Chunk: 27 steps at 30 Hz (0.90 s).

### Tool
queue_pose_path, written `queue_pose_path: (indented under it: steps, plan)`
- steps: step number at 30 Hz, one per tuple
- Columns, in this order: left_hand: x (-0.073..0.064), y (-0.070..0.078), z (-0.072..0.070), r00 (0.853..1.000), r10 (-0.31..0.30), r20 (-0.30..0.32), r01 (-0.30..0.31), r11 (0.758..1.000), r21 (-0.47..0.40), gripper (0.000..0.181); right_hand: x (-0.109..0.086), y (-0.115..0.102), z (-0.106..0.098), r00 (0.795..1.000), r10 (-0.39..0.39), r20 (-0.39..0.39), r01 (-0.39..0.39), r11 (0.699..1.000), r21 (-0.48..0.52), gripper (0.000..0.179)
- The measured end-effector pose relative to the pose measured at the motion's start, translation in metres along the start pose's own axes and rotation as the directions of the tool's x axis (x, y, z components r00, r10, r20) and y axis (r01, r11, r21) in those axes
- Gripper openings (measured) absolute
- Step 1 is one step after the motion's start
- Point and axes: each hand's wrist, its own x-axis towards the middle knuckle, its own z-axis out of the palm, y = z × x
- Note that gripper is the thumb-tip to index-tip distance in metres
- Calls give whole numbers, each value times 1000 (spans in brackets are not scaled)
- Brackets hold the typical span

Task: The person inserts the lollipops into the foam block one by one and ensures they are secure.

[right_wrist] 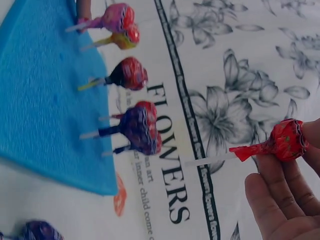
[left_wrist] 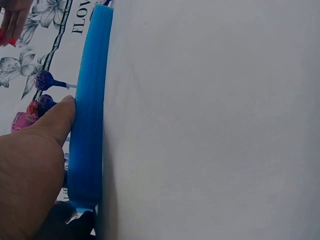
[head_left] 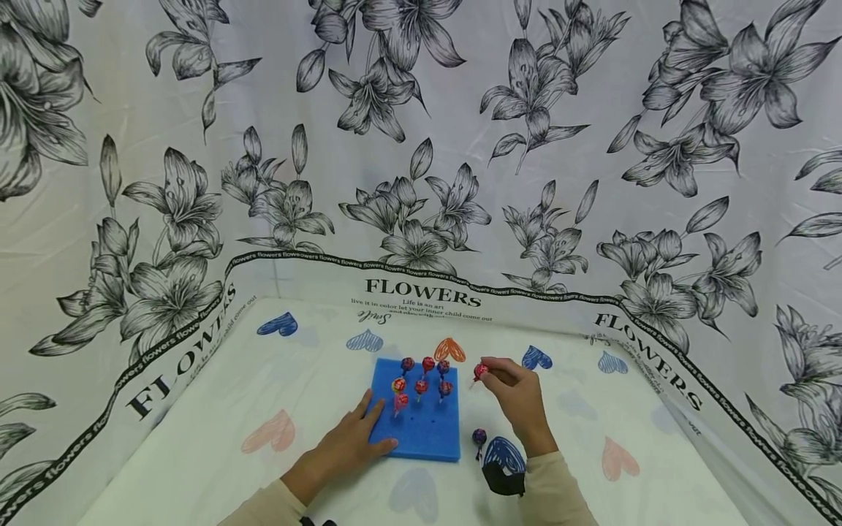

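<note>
A blue foam board (head_left: 424,442) lies on the cloth with several wrapped lollipops standing in it, among them a pink one (head_left: 401,400) and a purple one (head_left: 445,389). My left hand (head_left: 349,442) rests on the board's left and near edges, fingers spread and thumb on the top face. Off the board's far right corner, my right hand (head_left: 516,394) pinches a red-wrapped lollipop (right_wrist: 287,141) by its candy head. Its white stick (right_wrist: 210,159) points toward the board in the right wrist view. Small holes show in the board's nearer half.
A loose purple lollipop (head_left: 479,436) lies on the cloth right of the board. Beside the right sleeve is a black object (head_left: 503,480). White cloth (head_left: 316,380) printed with hearts covers the table, and a flower-printed curtain (head_left: 421,219) rises behind it.
</note>
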Motion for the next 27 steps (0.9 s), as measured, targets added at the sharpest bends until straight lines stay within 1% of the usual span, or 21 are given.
queue_pose_path:
  steps: [5, 11, 14, 18, 20, 25, 27]
  plan:
    - [0, 0, 0, 1000, 5, -1, -5, 1000, -2, 91, 1, -2, 15, 999, -33, 25, 32, 999, 21, 20]
    - [-1, -1, 1, 1000, 17, -7, -17, 1000, -18, 90, 2, -3, 35, 995, -69, 76, 69, 998, 8, 20]
    - [-1, -2, 2, 1000, 22, -10, -22, 1000, -14, 89, -3, -12, 45, 989, -82, 121, 82, 997, 4, 23]
    - [0, -2, 1, 1000, 26, -12, -26, 1000, -7, 89, -10, -24, 56, 984, -86, 158, 88, 996, -9, 23]
    - [0, -1, 1, 1000, 27, -12, -27, 1000, 1, 89, -11, -19, 60, 983, -78, 165, 82, 996, -20, 23]
    - [-1, -1, 0, 999, 32, -18, -32, 999, 7, 88, -9, 14, 67, 979, -67, 191, 73, 997, -25, 23]
    - [-1, -1, -1, 999, 36, -22, -35, 999, 8, 88, -9, 24, 69, 977, -68, 202, 74, 997, -22, 24]
